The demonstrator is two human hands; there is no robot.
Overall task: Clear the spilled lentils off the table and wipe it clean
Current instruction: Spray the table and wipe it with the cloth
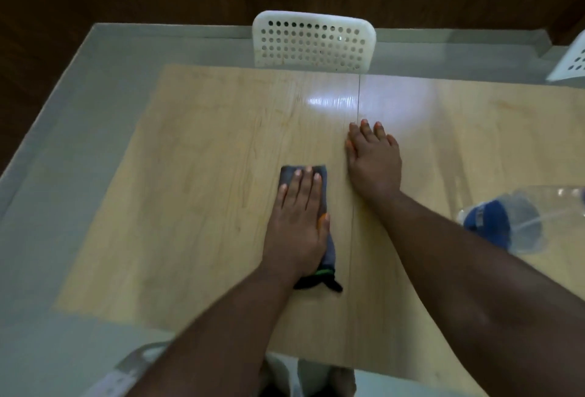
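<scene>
While both forearms reach in from the near edge, the contents of the scene are as follows.

Table (196, 149): pale wood-grain top, glossy, with a bright patch of reflected light near the far middle and a thin seam running front to back. No lentils can be made out on the visible surface; the picture is somewhat blurred.

Cloth (327, 249): grey, folded into a narrow strip, with a black and green trim at its near end. It lies on the table just left of the seam.

Left hand (297, 222): laid flat on the cloth, fingers straight and together, pressing it against the tabletop.

Right hand (373, 162): flat on the bare table just right of the seam, fingers extended, holding nothing. Near the cloth but apart from it.

Bottle (512, 222): clear plastic with a blue label, lying at the right edge of view, blurred.

Chair (313, 40): white, perforated backrest, at the table's far side.
</scene>
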